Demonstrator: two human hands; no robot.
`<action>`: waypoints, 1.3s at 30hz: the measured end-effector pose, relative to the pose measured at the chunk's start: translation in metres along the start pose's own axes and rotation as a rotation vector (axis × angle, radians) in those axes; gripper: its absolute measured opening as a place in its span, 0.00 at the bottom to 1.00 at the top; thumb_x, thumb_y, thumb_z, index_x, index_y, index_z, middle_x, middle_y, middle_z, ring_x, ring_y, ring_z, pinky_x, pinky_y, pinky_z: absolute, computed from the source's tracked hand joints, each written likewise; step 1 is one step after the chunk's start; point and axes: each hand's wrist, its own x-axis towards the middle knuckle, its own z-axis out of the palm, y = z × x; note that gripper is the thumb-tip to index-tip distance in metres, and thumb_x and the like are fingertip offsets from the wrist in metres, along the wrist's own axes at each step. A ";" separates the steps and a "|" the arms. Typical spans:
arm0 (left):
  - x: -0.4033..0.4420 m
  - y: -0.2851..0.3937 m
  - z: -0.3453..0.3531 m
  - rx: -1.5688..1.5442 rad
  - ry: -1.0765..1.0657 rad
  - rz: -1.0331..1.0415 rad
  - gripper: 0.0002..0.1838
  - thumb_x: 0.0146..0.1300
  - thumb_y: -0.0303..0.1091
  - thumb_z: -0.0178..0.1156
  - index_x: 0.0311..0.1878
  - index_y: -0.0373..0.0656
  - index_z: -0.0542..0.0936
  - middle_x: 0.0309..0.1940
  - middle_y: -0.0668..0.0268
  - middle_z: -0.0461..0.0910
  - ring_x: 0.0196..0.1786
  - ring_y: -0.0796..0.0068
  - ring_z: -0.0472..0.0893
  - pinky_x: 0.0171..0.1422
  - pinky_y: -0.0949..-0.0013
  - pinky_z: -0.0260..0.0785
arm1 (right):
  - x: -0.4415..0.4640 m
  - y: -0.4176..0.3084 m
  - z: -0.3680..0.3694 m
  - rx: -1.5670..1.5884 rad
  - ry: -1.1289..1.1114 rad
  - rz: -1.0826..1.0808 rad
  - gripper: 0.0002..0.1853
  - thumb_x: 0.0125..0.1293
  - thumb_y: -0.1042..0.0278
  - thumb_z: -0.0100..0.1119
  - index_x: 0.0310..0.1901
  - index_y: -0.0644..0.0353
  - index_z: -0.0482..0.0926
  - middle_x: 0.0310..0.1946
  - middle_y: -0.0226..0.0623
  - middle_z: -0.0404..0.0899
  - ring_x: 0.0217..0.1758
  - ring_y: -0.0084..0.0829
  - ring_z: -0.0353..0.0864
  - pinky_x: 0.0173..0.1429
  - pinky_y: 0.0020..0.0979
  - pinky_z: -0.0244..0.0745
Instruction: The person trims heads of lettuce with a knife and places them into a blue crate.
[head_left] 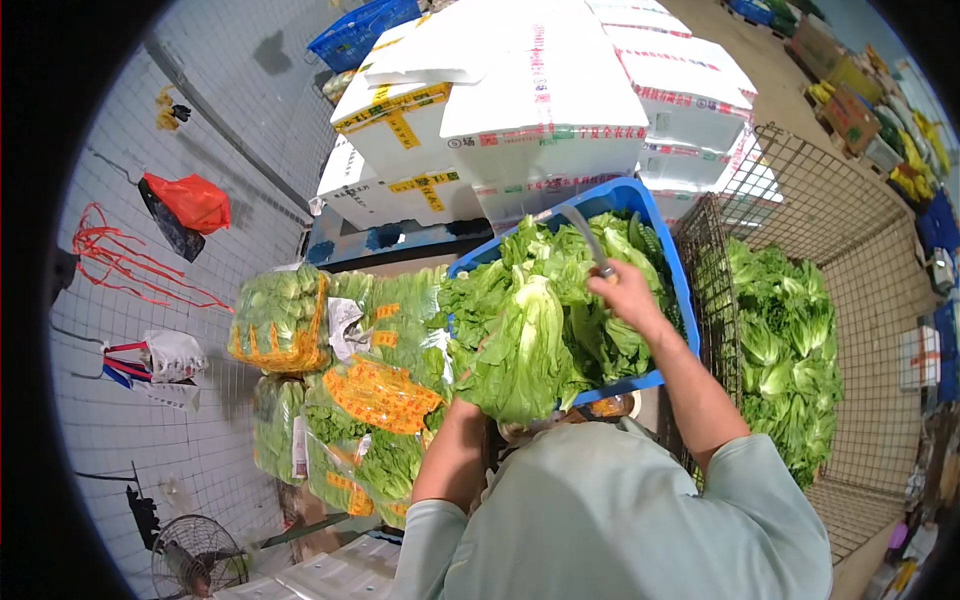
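Observation:
My right hand (622, 292) is closed around the handle of a curved knife (588, 236), its blade pointing up and left above the lettuce. A large head of green leaf lettuce (520, 355) lies in front of my chest, its pale stem end turned away from me. My left hand (466, 380) reaches under this head and supports it; leaves cover nearly all of its fingers. Behind and around the head is a blue plastic crate (655, 220), filled with more loose lettuce (625, 345).
Bagged greens (385, 385) with orange tape are stacked at left. White foam boxes (545, 75) stand behind the crate. At right, a wire cage (850, 270) contains more lettuce heads (785, 350). Bags hang on the wall grid, and a fan (198, 555) sits at lower left.

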 end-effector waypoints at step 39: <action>0.038 -0.016 0.108 1.185 -0.071 0.493 0.16 0.58 0.27 0.66 0.47 0.37 0.73 0.48 0.62 0.77 0.47 0.76 0.77 0.47 0.73 0.76 | -0.054 0.043 -0.016 0.591 0.326 -0.368 0.25 0.55 0.60 0.71 0.50 0.64 0.75 0.38 0.29 0.77 0.39 0.19 0.74 0.45 0.23 0.71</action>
